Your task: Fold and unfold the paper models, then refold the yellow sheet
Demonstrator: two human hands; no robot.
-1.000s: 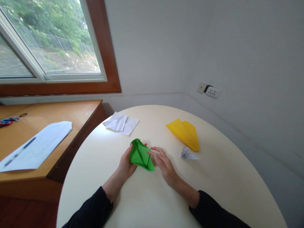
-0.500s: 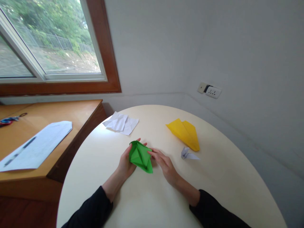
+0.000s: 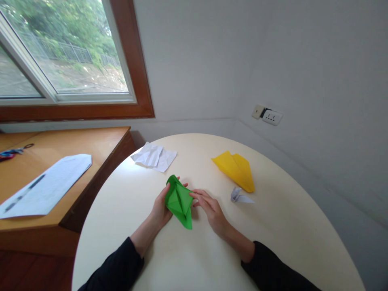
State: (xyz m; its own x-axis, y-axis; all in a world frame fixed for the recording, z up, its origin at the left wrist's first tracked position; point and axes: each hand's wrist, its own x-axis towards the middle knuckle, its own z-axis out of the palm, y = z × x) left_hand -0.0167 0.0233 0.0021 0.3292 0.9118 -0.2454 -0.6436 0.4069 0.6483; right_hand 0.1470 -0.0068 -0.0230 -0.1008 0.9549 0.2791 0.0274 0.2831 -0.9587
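A partly folded piece of green origami paper [image 3: 179, 200], with creases and raised flaps, is held above the round table. My left hand [image 3: 159, 207] grips it from the left, thumb on the near side and fingers behind, their tips showing past the far edge. My right hand [image 3: 212, 210] has its fingertips on the paper's right corner, pinching it lightly. Right of that hand, a small white folded paper bird [image 3: 239, 196] rests on the table. Behind the bird lies a folded yellow paper [image 3: 236, 169].
Creased white paper [image 3: 154, 157] lies at the back left of the round cream table [image 3: 188, 262]. To the left, a wooden desk [image 3: 100, 149] carries a white sheet [image 3: 57, 186], a pen [image 3: 26, 194] and scissors [image 3: 18, 151]. Walls and a window stand behind.
The green paper has opened out slightly; its lower point now hangs further down and its top corner sits higher. Both hands remain in nearly the same place.
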